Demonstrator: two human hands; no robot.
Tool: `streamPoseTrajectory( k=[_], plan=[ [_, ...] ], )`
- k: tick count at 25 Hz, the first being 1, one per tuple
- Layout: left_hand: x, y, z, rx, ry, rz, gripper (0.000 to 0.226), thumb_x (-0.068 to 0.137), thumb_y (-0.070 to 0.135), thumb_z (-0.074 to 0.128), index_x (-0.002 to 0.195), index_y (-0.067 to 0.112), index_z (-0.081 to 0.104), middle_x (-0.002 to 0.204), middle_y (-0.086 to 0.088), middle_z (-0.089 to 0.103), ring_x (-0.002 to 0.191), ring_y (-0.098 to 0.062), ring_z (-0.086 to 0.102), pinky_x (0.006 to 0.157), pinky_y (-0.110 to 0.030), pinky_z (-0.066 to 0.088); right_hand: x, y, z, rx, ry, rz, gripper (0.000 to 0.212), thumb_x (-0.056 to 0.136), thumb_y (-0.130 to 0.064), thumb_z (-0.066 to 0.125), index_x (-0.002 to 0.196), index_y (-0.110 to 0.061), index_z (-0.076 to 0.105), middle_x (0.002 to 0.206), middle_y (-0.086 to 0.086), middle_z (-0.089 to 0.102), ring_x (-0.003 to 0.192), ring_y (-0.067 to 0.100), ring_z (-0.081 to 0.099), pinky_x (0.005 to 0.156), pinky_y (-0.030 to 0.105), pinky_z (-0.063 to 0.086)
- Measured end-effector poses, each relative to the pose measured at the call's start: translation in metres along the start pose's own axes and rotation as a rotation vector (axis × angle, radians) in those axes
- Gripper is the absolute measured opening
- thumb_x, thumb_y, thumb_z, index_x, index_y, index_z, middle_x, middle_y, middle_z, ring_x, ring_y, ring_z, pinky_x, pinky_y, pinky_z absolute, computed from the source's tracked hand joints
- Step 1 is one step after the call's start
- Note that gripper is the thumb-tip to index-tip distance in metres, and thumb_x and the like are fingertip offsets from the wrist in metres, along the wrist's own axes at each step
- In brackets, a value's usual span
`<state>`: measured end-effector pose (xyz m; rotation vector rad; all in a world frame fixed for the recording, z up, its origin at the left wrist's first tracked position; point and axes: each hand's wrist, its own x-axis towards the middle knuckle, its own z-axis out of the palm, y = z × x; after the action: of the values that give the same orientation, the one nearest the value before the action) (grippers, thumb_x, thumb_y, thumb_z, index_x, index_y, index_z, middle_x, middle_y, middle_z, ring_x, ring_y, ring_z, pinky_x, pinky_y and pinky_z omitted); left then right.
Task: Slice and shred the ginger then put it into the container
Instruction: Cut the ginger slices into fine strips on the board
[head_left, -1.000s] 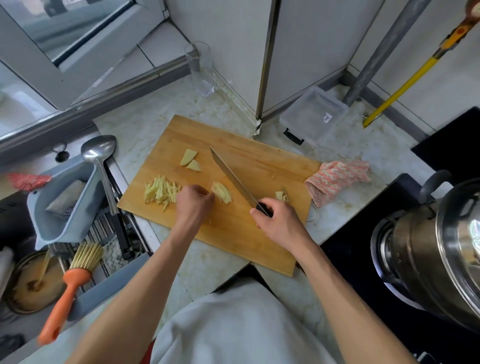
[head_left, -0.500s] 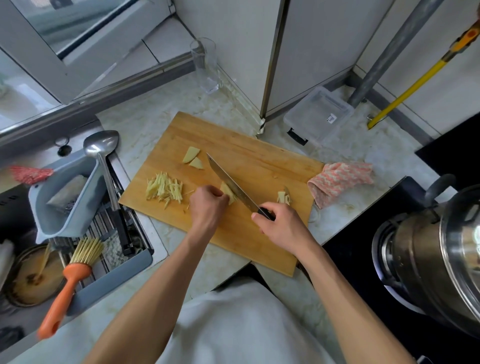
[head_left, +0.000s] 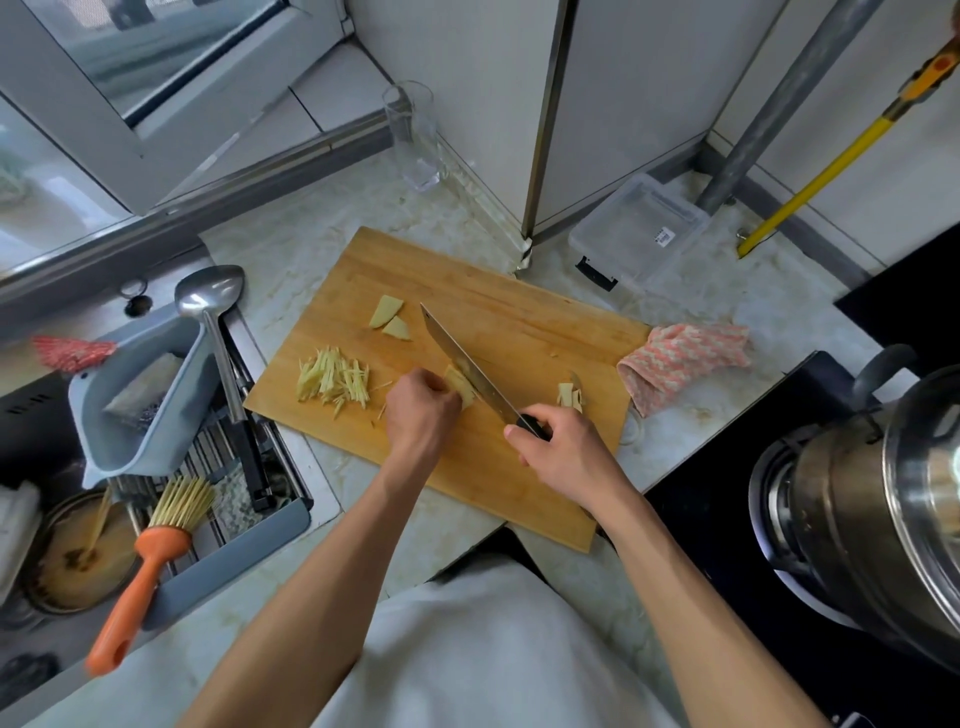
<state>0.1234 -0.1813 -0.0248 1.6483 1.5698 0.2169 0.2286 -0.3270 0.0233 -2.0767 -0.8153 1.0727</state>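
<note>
Ginger stack (head_left: 460, 387): pale yellow slices on the cutting board (head_left: 519, 322), partly hidden by curled fingers; the blade touches its right side
Shreds (head_left: 334, 378): loose heap of thin strips at the board's left
Two slices (head_left: 389, 318): flat, touching, toward the far edge
Offcuts (head_left: 570, 395): small pile near the right edge
Container (head_left: 640, 232): clear plastic, rectangular, beyond the board's far right corner
</note>
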Motion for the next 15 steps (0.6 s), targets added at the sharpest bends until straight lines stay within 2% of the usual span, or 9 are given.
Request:
streamPoseTrajectory(
  k=[2,4,6,8,11,13,14,15],
  plan=[
    [-0.002,0.002,-0.001,-0.024,0.005,0.002,0.008,0.077,0.013,0.066,0.081,0.019,0.063,0.085,-0.005,0.068,0.078,-0.024,0.064,0.068,-0.038,0.058,0.001,0.002,0.0,0.035,-0.022,0.009,0.02,0.095,-0.033,0.061,0.093,-0.014,0.069,0.067,0.005,0.06,0.048,0.011,0.044,0.053,0.031,0.039],
    [-0.003,0.004,-0.003,-0.055,-0.005,-0.009,0.005,0.08,0.015,0.065,0.084,0.017,0.066,0.086,-0.006,0.07,0.077,-0.024,0.066,0.069,-0.04,0.06,0.001,0.003,-0.002,0.047,-0.032,0.017,0.021,0.095,-0.033,0.061,0.093,-0.014,0.069,0.068,0.002,0.06,0.048,0.011,0.043,0.053,0.03,0.038],
    [0.0,0.005,-0.008,-0.038,0.024,0.047,0.02,0.085,0.016,0.063,0.102,0.009,0.072,0.095,-0.008,0.071,0.083,-0.024,0.067,0.075,-0.038,0.06,0.001,0.005,-0.003,0.05,-0.025,0.019,0.026,0.095,-0.034,0.06,0.095,-0.009,0.068,0.069,0.004,0.059,0.05,0.012,0.043,0.053,0.03,0.038],
    [0.01,0.007,-0.02,-0.008,0.114,0.164,0.032,0.091,0.015,0.06,0.12,0.004,0.067,0.114,-0.012,0.069,0.097,-0.024,0.065,0.085,-0.034,0.055,0.002,0.007,-0.003,0.056,0.003,0.017,0.032,0.095,-0.034,0.06,0.096,-0.002,0.065,0.069,0.007,0.057,0.052,0.014,0.044,0.053,0.03,0.037],
    [0.045,0.019,-0.041,0.06,0.218,0.236,0.036,0.095,0.014,0.057,0.13,0.007,0.061,0.129,-0.014,0.057,0.106,-0.024,0.056,0.089,-0.029,0.044,0.007,0.006,-0.004,0.069,0.039,0.012,0.032,0.095,-0.033,0.06,0.095,-0.001,0.064,0.074,0.021,0.061,0.053,0.015,0.045,0.053,0.03,0.038],
    [0.071,0.026,-0.051,0.159,0.17,0.22,0.041,0.094,0.017,0.059,0.134,0.007,0.056,0.133,-0.016,0.052,0.114,-0.029,0.054,0.095,-0.034,0.044,0.011,0.002,-0.004,0.076,0.046,0.013,0.031,0.094,-0.032,0.061,0.093,-0.001,0.064,0.079,0.023,0.063,0.052,0.015,0.045,0.053,0.031,0.038],
    [0.08,0.027,-0.053,0.226,0.13,0.219,0.039,0.094,0.019,0.059,0.131,0.006,0.056,0.132,-0.016,0.052,0.112,-0.031,0.055,0.094,-0.039,0.047,0.012,0.001,-0.003,0.077,0.047,0.015,0.031,0.094,-0.032,0.06,0.092,-0.001,0.064,0.08,0.023,0.063,0.052,0.016,0.045,0.053,0.031,0.038],
    [0.086,0.029,-0.054,0.296,0.101,0.233,0.032,0.094,0.019,0.059,0.122,0.006,0.058,0.126,-0.017,0.054,0.105,-0.032,0.056,0.087,-0.042,0.05,0.013,-0.001,-0.002,0.077,0.047,0.016,0.031,0.094,-0.032,0.06,0.092,-0.001,0.063,0.08,0.023,0.063,0.051,0.016,0.045,0.052,0.031,0.037]
  ],
)
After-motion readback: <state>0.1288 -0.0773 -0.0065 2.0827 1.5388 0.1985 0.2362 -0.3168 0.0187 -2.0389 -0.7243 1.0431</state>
